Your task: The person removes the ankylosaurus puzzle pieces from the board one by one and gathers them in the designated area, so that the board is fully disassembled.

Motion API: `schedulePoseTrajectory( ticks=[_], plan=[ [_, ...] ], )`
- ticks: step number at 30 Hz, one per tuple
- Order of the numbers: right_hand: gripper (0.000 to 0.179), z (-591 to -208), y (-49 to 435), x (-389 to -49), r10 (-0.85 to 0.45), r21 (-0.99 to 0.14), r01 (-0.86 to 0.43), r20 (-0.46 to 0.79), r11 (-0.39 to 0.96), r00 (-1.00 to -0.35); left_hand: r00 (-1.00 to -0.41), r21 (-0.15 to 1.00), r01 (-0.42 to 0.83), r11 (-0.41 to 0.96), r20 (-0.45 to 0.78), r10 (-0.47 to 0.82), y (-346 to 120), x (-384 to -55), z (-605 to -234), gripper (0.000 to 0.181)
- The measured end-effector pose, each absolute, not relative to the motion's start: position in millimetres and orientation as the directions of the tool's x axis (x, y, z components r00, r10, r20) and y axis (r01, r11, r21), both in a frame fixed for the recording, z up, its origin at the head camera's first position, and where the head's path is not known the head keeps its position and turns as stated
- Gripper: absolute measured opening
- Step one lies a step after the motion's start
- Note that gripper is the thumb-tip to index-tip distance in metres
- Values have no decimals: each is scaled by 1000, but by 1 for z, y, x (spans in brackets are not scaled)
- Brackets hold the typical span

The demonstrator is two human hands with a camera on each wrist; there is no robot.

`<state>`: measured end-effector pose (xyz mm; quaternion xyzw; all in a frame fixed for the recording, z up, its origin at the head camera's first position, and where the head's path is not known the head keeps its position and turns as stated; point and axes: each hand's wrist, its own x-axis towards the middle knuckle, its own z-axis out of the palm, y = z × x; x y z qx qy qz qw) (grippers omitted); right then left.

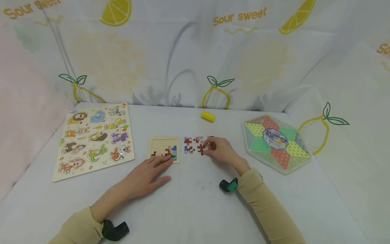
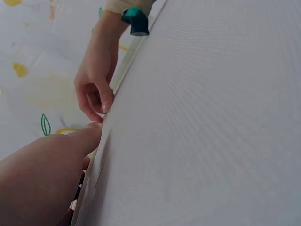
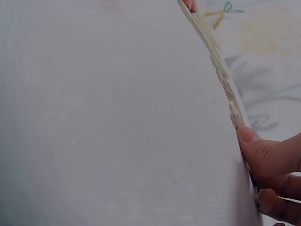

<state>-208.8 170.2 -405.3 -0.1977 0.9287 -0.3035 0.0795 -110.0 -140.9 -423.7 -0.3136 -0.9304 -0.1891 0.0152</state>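
A small wooden puzzle tray [image 1: 163,139] lies mid-table, with several jigsaw pieces [image 1: 173,149] fitted along its lower and right parts. My left hand [image 1: 146,178] rests over its lower edge, fingers extended and thumb spread; they hide part of the tray. Just right of the tray, several loose jigsaw pieces [image 1: 189,149] lie in two rough rows. My right hand [image 1: 223,149] pinches a dark red puzzle piece [image 1: 200,149] there between thumb and fingers. In the right wrist view, the right thumb [image 3: 263,150] and curled fingers are down at table level beside the pieces.
At left lies a large wooden animal puzzle board [image 1: 94,139]. A yellow cylinder [image 1: 208,116] sits behind the loose pieces. At right is a hexagonal checkers board [image 1: 275,144] in clear wrapping. A lemon-patterned white cloth [image 1: 182,51] hangs behind the table.
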Motion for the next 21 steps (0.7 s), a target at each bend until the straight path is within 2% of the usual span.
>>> schedulePoseTrajectory(
  ticks=[14, 21],
  plan=[
    [20, -404, 170, -209, -416, -602, -313, -36, 735, -909, -789, 328, 612, 719, 195, 583, -141, -111, -425, 57],
    [21, -405, 171, -209, -419, -596, -312, -46, 740, -907, -803, 342, 589, 732, 150, 576, -142, -112, -425, 60]
  ],
)
